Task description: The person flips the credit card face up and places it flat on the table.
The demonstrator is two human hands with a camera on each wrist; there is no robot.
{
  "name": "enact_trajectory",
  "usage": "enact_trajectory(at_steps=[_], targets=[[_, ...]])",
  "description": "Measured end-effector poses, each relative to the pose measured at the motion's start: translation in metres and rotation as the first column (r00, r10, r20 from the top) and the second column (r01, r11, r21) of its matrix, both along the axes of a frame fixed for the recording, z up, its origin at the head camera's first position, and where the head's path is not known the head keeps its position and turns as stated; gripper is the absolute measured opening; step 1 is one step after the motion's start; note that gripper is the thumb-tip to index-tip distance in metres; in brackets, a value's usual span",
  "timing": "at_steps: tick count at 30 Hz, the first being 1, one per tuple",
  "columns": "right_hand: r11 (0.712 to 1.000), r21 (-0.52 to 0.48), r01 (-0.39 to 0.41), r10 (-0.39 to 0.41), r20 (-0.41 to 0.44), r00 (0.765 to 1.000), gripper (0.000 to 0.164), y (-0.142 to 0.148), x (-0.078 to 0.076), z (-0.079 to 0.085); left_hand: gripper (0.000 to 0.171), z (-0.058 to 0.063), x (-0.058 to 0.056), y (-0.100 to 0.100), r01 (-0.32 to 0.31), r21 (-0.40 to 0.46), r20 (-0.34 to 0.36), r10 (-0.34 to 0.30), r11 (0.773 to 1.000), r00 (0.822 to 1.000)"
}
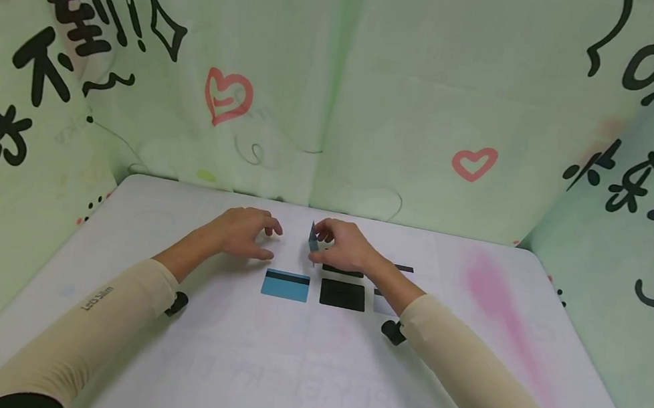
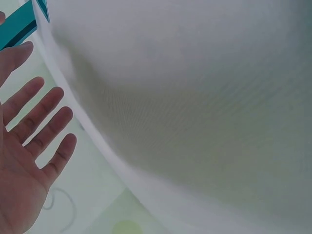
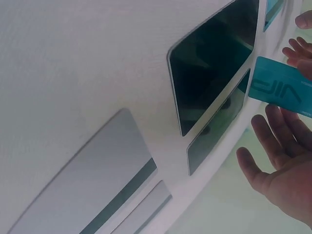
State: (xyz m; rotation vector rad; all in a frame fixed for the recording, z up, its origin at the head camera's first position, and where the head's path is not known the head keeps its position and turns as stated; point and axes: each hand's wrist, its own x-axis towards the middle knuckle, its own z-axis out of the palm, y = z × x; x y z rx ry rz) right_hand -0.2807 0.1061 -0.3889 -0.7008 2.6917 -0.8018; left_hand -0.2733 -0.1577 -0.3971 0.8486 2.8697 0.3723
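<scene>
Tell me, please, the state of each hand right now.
Left hand: open, holding nothing.
Right hand: holding a blue rectangular plastic-looking card.

Pale green walls (image 1: pixel 397 118), white table (image 1: pixel 283 374)

Glossy, smooth plastic is suggested by the black cards (image 3: pixel 214 63); a matt, cloth-like finish is shown by the worktop (image 1: pixel 223 367).

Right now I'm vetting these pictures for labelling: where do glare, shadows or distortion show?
Right wrist: reflections mottle the black card; left wrist: broad, soft shading on the table, whose edge looks curved; head: soft shadows alongside the left sleeve and right sleeve.
</scene>
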Motion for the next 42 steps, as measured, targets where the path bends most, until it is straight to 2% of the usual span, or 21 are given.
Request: enact_trajectory(at_steps=[8, 19, 42], targets=[[1.000, 0.001, -0.020, 0.020, -0.005, 1.000, 0.055, 0.000, -0.001, -0.003, 0.050, 0.001, -0.001, 0.000, 0.004, 0.006, 0.005, -0.004, 1.000, 1.000], [1.000, 0.023, -0.010, 0.010, -0.003, 1.000, 0.055, -0.002, 0.001, -0.009, 0.053, 0.005, -0.001, 0.004, 0.008, 0.013, 0.012, -0.008, 1.000, 1.000], [0.999, 0.039, -0.024, 0.024, -0.018, 1.000, 0.055, -0.008, 0.000, -0.010, 0.070, 0.014, -0.005, 0.013, 0.004, 0.084, 0.032, -0.007, 0.996, 0.999]])
